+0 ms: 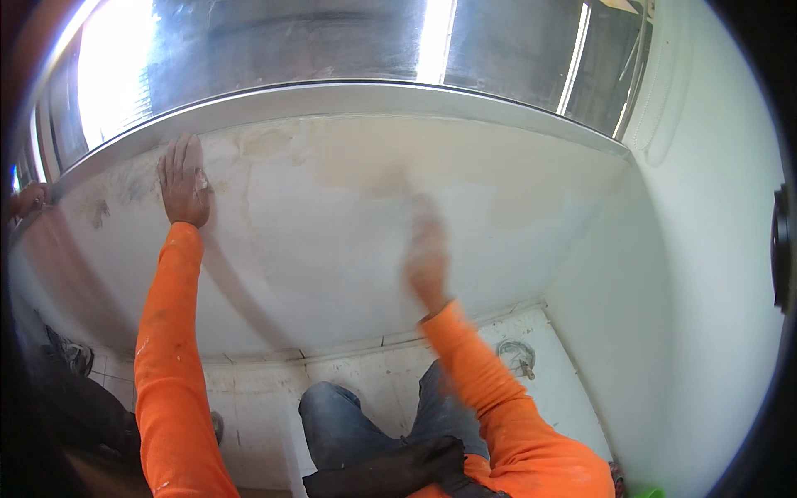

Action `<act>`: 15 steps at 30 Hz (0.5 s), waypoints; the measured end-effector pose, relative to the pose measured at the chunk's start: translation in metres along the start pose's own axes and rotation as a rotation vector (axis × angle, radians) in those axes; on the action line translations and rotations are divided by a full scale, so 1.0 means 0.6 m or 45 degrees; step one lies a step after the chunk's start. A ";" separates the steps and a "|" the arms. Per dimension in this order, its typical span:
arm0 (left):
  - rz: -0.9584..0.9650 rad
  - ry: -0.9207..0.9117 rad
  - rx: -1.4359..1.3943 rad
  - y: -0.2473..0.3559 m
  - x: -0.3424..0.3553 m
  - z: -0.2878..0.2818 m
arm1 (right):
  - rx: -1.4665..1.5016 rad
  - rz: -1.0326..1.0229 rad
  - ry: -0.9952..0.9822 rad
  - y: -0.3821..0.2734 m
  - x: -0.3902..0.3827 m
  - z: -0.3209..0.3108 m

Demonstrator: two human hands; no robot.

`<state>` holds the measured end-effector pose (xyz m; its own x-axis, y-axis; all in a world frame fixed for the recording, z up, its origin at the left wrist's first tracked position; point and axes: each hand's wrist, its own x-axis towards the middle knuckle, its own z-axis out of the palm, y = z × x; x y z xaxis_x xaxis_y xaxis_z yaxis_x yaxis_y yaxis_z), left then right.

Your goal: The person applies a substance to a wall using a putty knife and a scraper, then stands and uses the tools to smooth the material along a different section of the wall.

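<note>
My left hand (184,180) presses against the upper part of the low wall (274,232) just under the metal window sill (349,97), fingers extended upward. My right hand (425,253) is smeared by motion in front of the middle of the wall, below a beige patch (374,149); whether it holds anything cannot be made out. The wall has patchy beige areas along its top and dark stains at the left.
A co-worker's hand (26,201) is at the sill's far left, with dark clothing (75,407) below. A side wall (697,290) stands at the right. A round metal object (516,355) lies on the dusty tiled floor (573,398) near my knees.
</note>
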<state>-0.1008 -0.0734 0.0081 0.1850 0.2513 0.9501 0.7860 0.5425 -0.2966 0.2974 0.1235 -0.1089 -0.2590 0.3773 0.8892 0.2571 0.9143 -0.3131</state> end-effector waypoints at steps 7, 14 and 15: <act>0.002 0.041 -0.033 0.020 0.010 0.007 | -0.135 0.083 0.562 0.212 0.160 -0.123; 0.011 0.032 -0.079 0.013 0.008 -0.007 | 0.071 -0.168 0.213 -0.132 0.101 0.115; 0.007 -0.016 -0.020 0.011 0.009 -0.003 | 0.076 -0.237 0.043 -0.172 0.069 0.142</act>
<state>-0.0934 -0.0698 0.0114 0.1818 0.2643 0.9472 0.7941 0.5286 -0.2999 0.1810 0.0573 -0.0680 -0.2651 0.1970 0.9439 0.1521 0.9752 -0.1608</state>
